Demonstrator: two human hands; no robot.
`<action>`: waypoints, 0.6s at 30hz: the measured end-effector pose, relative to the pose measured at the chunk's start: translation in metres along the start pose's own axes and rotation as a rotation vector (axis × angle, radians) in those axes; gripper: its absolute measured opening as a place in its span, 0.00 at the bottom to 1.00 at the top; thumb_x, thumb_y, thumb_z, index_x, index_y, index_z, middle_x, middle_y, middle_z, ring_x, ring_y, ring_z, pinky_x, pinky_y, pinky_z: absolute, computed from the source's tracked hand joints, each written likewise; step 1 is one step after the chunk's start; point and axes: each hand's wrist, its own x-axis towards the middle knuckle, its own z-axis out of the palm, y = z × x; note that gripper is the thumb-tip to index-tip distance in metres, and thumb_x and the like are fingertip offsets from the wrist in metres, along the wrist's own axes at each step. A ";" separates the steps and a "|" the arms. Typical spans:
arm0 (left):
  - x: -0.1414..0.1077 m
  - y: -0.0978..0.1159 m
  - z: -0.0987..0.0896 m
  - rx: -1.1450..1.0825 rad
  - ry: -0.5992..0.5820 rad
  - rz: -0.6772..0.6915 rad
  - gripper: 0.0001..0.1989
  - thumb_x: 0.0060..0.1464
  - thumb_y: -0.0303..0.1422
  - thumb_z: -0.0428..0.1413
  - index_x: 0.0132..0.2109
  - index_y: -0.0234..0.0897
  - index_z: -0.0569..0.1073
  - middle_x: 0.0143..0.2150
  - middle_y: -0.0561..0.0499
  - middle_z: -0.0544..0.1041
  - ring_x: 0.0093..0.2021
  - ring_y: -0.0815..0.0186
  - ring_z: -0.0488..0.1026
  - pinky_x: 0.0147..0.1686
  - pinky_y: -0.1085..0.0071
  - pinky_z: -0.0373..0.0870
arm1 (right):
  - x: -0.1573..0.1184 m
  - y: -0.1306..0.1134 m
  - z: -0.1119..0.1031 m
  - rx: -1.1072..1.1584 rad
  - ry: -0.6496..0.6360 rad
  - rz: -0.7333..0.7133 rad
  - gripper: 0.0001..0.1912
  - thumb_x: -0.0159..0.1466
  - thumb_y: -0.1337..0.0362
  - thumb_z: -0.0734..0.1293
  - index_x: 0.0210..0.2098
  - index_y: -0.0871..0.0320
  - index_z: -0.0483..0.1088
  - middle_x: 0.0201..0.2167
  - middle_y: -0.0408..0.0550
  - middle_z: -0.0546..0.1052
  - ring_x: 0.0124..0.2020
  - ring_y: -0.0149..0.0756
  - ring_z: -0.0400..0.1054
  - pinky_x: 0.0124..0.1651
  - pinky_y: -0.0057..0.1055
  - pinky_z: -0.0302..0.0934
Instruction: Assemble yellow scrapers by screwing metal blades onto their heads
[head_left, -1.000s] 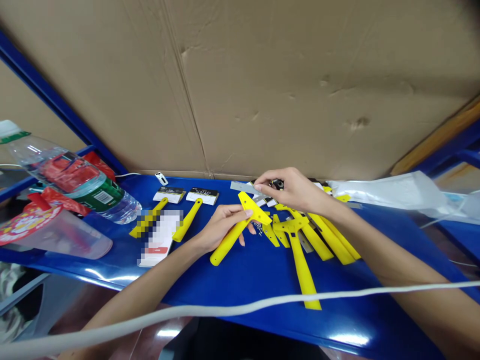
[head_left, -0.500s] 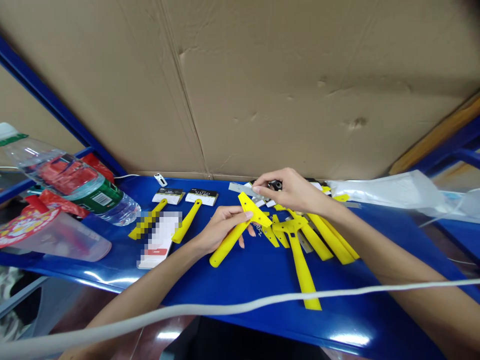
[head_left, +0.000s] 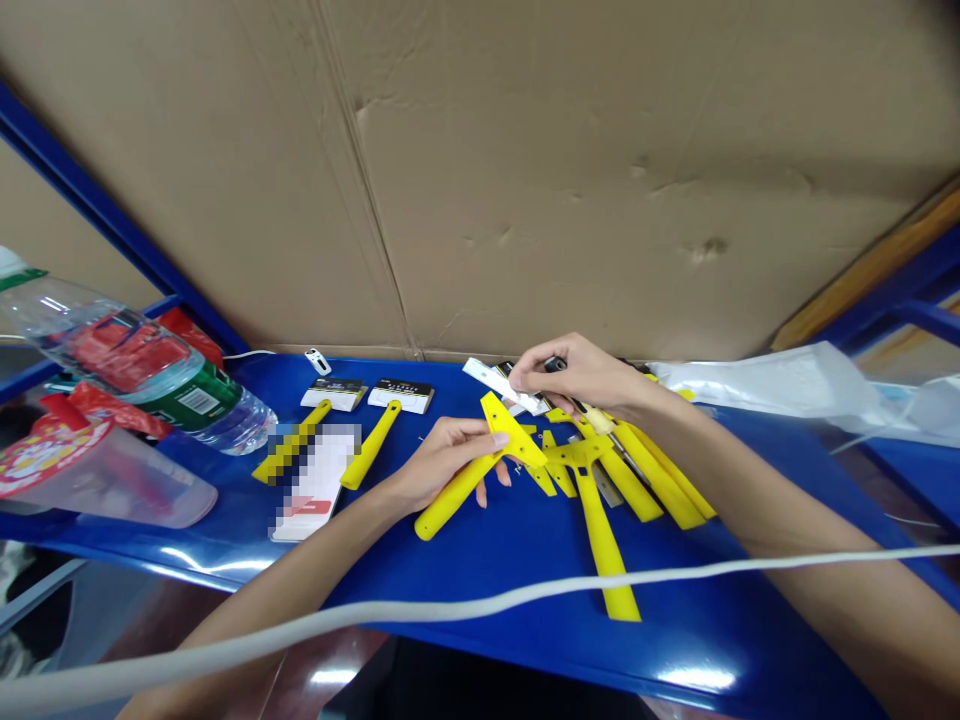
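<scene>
My left hand (head_left: 454, 455) is closed around a yellow plastic scraper handle (head_left: 454, 500), its wide flat head with screw holes pointing up and to the right. Just beyond that head, my right hand (head_left: 566, 375) pinches a flat metal blade (head_left: 491, 377) by its right end. A dark-ended tool, apparently a screwdriver (head_left: 634, 455), also lies across this hand, its shaft sticking out below the palm. Loose yellow scraper parts (head_left: 541, 475) and small screws, partly hidden, lie behind the left fingers. More yellow handles (head_left: 611, 560) rest under and beside the right forearm.
Two scrapers with carded heads (head_left: 401, 393) lie at the left beside a partly pixelated white box (head_left: 311, 500). A water bottle (head_left: 199, 390) and a plastic cup (head_left: 142, 480) stand further left. Clear plastic bags (head_left: 780, 385) sit at right. A white cable (head_left: 480, 605) crosses in front.
The blade in my right hand has tilted, its face now bright, and the hand has turned slightly so the tool's shaft shows. My left hand still holds the scraper handle, almost unmoved.
</scene>
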 end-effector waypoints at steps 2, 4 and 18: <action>0.000 0.000 0.000 0.009 -0.004 -0.011 0.22 0.58 0.46 0.70 0.43 0.27 0.84 0.31 0.41 0.84 0.22 0.66 0.78 0.19 0.74 0.75 | 0.001 -0.002 0.002 -0.002 0.028 0.007 0.09 0.65 0.56 0.75 0.34 0.55 0.81 0.18 0.38 0.74 0.16 0.25 0.61 0.19 0.25 0.57; -0.001 0.000 0.000 0.014 -0.003 -0.021 0.23 0.58 0.47 0.70 0.43 0.27 0.83 0.31 0.41 0.84 0.22 0.65 0.78 0.19 0.74 0.75 | 0.002 -0.004 0.005 0.013 0.036 0.034 0.10 0.68 0.56 0.73 0.35 0.55 0.78 0.22 0.41 0.79 0.16 0.28 0.66 0.18 0.26 0.59; -0.001 0.002 0.002 0.019 -0.002 -0.016 0.23 0.58 0.47 0.70 0.43 0.27 0.83 0.30 0.42 0.83 0.21 0.66 0.77 0.19 0.75 0.73 | 0.001 -0.006 0.009 0.150 0.016 -0.019 0.08 0.69 0.62 0.72 0.44 0.58 0.81 0.44 0.51 0.88 0.17 0.22 0.61 0.17 0.24 0.59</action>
